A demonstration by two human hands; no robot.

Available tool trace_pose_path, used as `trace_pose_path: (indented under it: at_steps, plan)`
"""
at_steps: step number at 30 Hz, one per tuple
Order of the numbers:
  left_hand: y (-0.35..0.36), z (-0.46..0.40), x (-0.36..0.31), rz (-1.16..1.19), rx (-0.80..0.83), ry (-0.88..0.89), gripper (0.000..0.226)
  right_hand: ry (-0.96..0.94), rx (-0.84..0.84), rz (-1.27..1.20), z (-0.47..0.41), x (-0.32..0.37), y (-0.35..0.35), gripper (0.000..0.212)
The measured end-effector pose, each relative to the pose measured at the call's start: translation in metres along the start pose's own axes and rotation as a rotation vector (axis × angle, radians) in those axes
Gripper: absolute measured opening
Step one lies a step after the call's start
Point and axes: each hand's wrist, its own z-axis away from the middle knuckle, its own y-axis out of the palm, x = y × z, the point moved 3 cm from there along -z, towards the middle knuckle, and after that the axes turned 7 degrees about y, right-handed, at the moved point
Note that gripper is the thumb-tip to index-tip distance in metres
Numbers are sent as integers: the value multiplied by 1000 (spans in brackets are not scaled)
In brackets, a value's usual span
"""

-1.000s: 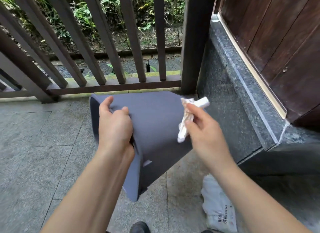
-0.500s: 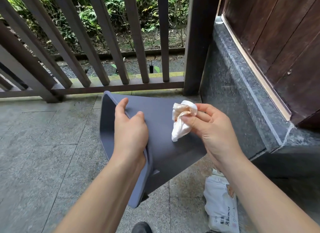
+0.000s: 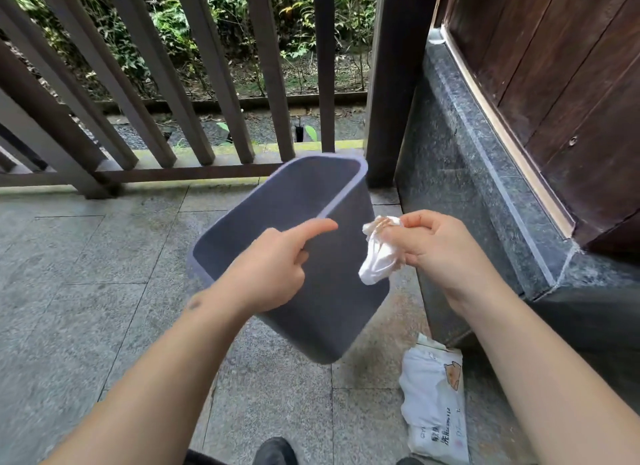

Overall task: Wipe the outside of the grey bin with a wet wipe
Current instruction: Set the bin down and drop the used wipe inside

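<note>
Your left hand (image 3: 273, 270) gripped the near rim of the grey bin (image 3: 332, 291), forefinger stretched along the edge, holding it tilted above the stone floor (image 3: 86, 291) with its opening turned up and away from you. Your right hand (image 3: 440, 253) pinched a crumpled wet wipe (image 3: 377, 260), stained brown at the top, against the bin's right outer wall. A white wipes packet (image 3: 433, 402) lay on the floor below your right forearm, near the dark stone ledge (image 3: 467, 201). A wooden railing (image 3: 194, 84) stood beyond the bin.
</note>
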Motion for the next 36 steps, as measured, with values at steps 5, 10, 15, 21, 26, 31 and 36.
trace_pose_path:
  at_steps: [5, 10, 15, 21, 26, 31, 36]
  plan:
    - [37, -7, 11, -88, 146, -87, 74, 121, 44, 46, -11, -7, -8, 21]
    - [53, -28, 39, -78, 132, -226, 64, 101, -30, 98, -20, -2, -14, 6]
    - [68, -69, 32, -66, 82, -229, 65, 66, -161, 175, -38, 3, -20, 16]
    - [101, -127, 24, -65, 23, -216, 60, 72, -213, 231, -47, -1, -28, 18]
    - [139, -162, 15, 20, -21, -249, 59, 50, -243, 201, -55, -2, -41, 17]
    - [168, -200, -19, 471, -82, -425, 41, 80, -243, 180, -59, -9, -51, 11]
    - [196, -216, -33, 846, -88, -567, 47, 94, -249, 221, -59, -16, -59, 16]
